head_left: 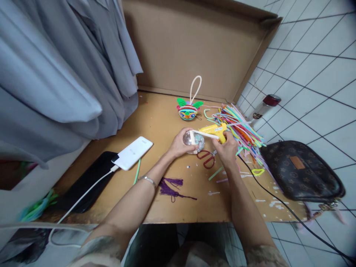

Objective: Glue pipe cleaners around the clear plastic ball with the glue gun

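My left hand [177, 144] is closed around the side of a clear ball [199, 141] with a pale, bluish patch on its right half. A white pipe cleaner [207, 134] runs from a white band on the ball toward my right hand [226, 149]. That hand grips a yellow glue gun [213, 129], its nozzle pointing left at the ball. The pipe cleaner's far end meets my right fingers; whether they pinch it I cannot tell. Just below the ball lie red-handled scissors [209, 162]. Behind it sits a colourful animal-face ornament [187, 112] with green ears and a white loop.
Bundled pipe cleaners [241, 128] spread at the right, beside a brown patterned bag [303, 170] and a red-lidded bottle [264, 107]. A black cord [267, 187] crosses the right side. Purple tassels [170, 188] and a white power bank [134, 152] lie on the left. Cardboard [194, 48] stands behind.
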The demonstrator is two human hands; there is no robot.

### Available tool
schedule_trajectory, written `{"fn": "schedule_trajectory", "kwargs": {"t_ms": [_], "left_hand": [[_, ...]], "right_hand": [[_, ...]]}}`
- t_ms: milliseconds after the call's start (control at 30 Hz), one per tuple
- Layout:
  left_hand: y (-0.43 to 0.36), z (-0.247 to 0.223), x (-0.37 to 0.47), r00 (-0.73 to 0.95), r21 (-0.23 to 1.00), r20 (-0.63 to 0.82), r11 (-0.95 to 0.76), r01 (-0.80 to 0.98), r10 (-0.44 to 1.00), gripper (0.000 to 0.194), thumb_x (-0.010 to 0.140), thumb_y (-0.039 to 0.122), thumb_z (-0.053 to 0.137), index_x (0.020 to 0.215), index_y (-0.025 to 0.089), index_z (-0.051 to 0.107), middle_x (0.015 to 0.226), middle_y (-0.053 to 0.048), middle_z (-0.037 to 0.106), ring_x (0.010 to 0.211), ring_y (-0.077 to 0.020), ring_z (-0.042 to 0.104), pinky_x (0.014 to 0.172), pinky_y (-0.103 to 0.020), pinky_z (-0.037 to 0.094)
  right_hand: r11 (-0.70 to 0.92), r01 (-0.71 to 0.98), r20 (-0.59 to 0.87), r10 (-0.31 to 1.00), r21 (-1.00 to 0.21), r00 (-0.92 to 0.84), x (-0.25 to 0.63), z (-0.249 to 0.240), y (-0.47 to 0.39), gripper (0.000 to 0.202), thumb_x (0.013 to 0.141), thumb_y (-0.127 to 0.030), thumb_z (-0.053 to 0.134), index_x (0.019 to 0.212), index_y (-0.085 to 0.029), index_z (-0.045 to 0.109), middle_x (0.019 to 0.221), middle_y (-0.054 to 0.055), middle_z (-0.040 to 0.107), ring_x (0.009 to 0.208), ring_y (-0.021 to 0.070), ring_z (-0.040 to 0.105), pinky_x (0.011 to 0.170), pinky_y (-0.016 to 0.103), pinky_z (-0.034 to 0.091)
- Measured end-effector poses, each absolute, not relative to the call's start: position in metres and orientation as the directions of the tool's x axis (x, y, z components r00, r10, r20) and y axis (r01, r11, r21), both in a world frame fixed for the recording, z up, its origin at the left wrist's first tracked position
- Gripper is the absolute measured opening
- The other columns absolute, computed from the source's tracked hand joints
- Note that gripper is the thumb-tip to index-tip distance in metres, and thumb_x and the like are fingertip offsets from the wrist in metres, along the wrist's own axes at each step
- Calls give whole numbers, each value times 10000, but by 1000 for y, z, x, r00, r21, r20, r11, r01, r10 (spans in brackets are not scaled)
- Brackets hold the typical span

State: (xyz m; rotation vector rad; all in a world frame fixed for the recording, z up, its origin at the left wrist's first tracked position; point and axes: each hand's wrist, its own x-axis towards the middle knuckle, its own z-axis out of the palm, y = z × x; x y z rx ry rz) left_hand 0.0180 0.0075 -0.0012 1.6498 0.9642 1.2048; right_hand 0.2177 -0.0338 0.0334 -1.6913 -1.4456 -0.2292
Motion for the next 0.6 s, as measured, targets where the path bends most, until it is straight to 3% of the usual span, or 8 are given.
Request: {"fn": "schedule_trajectory", "kwargs": {"t_ms": [233,600], "left_hand": [[7,0,18,241,931,318,-350,105,917,744,556,328,839,1224,164,556,1207,-100,658,1125,-283,630,1023,-417,478],[7,-1,18,236,932,319,-349,99,918,733,552,314,847,1214,183,559,1226,-88,653,1155,-285,620,1044,-416,465]], "right_hand": [[54,858,609,727,-511,316,219,34,-33,368,736,-518,540,887,-191,617,762,45,634,679,197,527,645,311,406],[64,883,624,731,-466,276,221,35,-34,321,741,-482,555,894,-207,617,766,28,649,653,184,515,641,298,386]]}}
